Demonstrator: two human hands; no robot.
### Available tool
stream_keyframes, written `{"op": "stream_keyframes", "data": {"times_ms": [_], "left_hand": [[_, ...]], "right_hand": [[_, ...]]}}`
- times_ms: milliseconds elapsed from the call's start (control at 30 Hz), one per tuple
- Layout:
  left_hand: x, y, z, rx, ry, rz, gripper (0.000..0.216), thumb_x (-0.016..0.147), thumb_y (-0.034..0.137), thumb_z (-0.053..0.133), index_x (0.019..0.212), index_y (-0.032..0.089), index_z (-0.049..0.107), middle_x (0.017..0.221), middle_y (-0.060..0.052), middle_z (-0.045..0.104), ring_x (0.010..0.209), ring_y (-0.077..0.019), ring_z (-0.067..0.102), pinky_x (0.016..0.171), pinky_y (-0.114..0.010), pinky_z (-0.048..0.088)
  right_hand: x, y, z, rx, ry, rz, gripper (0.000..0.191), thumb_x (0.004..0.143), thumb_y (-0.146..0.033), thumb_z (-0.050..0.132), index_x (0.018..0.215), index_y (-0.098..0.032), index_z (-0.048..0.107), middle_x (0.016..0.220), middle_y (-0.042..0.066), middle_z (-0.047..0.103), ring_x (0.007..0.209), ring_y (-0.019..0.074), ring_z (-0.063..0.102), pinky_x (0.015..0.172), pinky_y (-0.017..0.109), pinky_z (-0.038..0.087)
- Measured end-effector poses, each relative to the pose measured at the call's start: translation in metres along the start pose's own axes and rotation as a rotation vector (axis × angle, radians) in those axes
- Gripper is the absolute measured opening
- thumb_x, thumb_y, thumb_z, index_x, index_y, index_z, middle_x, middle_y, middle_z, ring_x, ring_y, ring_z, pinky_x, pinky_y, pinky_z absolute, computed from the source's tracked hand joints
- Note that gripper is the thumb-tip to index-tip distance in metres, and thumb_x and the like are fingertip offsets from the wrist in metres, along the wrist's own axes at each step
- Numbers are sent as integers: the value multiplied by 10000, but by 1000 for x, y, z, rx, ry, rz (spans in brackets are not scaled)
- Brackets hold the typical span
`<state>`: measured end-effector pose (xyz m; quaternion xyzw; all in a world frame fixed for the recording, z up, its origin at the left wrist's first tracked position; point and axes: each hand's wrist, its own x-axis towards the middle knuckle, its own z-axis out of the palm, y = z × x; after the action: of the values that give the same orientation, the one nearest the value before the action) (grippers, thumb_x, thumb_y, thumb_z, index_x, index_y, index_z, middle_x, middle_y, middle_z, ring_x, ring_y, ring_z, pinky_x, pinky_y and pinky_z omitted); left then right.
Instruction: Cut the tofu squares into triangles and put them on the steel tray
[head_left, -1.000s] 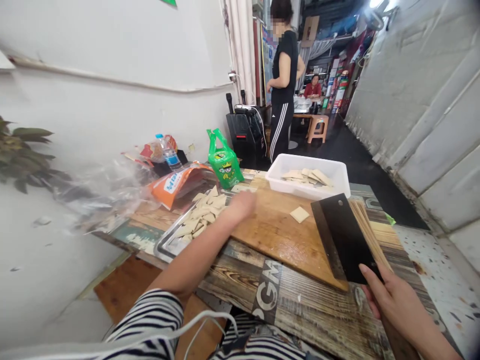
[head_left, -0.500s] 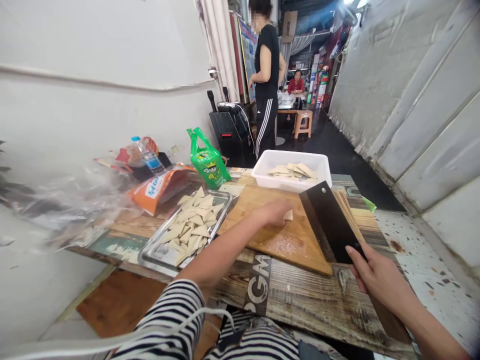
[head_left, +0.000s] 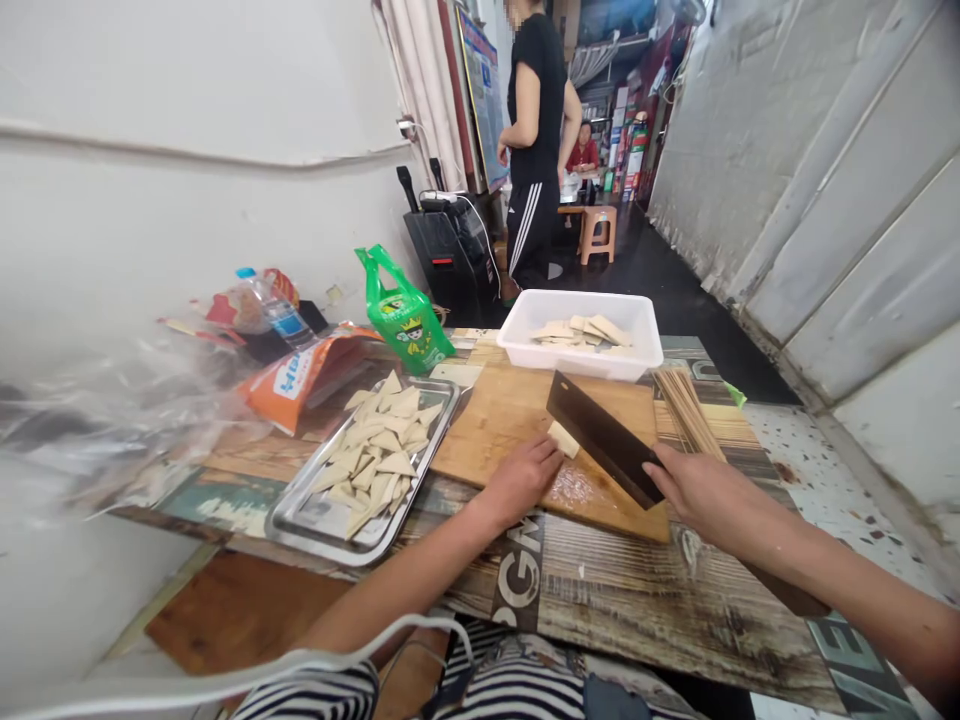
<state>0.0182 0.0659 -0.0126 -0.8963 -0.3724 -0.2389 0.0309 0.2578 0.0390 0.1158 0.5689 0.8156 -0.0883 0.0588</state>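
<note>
My right hand grips the handle of a dark cleaver, whose blade is tilted edge-down over the wooden cutting board. My left hand rests on the board's near part, fingers curled against a small pale tofu square that lies right under the blade. A metal tray left of the board holds several cut tofu triangles. Beyond the board a white plastic tub contains more flat tofu sheets.
A bundle of bamboo skewers lies right of the board. An orange bag, green bag, water bottle and clear plastic sit at the left. A person in black stands beyond the table; another person sits farther back.
My left hand drew the tofu square toward the board's near side. My right hand lifted the cleaver from lying flat and brought its blade over the square.
</note>
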Motion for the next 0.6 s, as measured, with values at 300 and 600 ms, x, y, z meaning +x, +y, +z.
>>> {"op": "stream_keyframes", "data": {"times_ms": [300,600], "left_hand": [[3,3,0,-99,140,-16,265,944,216,402,1060,128,624,1053,-99,669,1096,-200,576,938,-354,502],[4,5,5,-167,109,-28,257,939,213,415,1083,141,616,1057,-103,668,1085,-190,578,931,-356,503]], "right_hand": [[-2,-9,-3,113,-88,12,302,943,-228,234,905,-132,518,499,17,574,392,137,526,490,256,327],[-5,-13,-6,118,-78,2,271,942,-206,237,881,-155,496,430,-29,510,344,130,492,480,258,322]]}}
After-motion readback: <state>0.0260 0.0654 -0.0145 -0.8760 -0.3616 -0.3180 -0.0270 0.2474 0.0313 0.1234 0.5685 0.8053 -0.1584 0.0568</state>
